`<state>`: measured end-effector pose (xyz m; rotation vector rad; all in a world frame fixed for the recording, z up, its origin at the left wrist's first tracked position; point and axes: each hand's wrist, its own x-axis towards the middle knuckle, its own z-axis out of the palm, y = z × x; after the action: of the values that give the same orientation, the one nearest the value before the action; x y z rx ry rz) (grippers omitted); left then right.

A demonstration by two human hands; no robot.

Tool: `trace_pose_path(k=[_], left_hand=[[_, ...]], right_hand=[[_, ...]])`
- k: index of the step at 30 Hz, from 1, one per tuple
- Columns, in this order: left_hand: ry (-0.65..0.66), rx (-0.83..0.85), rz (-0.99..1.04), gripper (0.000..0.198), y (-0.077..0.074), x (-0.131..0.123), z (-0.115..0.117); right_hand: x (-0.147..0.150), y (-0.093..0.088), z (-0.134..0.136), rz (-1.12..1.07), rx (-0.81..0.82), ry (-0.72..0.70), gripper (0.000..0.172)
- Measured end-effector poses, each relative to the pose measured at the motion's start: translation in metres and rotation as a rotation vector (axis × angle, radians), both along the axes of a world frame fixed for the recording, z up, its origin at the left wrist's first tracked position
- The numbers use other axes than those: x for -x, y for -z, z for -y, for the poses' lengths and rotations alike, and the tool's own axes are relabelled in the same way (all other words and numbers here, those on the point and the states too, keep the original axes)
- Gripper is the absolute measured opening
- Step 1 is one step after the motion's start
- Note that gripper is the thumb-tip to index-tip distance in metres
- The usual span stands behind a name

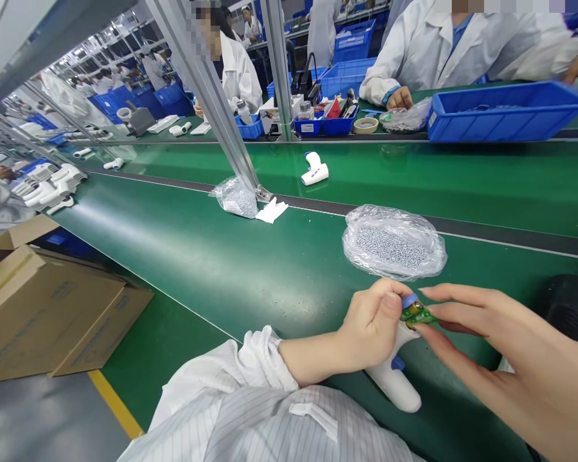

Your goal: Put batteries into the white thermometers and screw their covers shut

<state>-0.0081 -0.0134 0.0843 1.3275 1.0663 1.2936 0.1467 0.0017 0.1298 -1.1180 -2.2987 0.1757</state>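
My left hand (373, 321) is wrapped round a white handheld thermometer gun (399, 388) with a blue trigger; its handle points down and toward me. A green circuit board (417, 316) with a brass-coloured round part sticks out at the housing's end, beside a small blue piece. My right hand (496, 340) has its thumb and middle finger at the board's edge, lightly pinching it, while the index finger stays raised. My left fingers hide much of the housing. Just beyond both hands, an open clear plastic bag (395, 242) holds many small metal screws.
Another white thermometer gun (315, 169) lies on the far green belt. A second bag of screws (238, 197) and white tissue (271, 210) sit by the metal post. Cardboard boxes (62, 308) stand left. A co-worker's hand (399, 98) rests opposite, near a blue bin (501, 115).
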Motion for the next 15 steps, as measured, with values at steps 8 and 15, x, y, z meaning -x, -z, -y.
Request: trace_pose_path(k=[8,15], left_hand=[[0.015,0.014,0.000,0.060,0.001,-0.002,0.002],[0.006,0.006,-0.007,0.061,0.001,-0.002,0.002]], right_hand=[[0.004,0.009,0.012,-0.160,0.075,-0.024,0.022],[0.010,0.015,0.020,-0.232,0.110,0.040,0.014]])
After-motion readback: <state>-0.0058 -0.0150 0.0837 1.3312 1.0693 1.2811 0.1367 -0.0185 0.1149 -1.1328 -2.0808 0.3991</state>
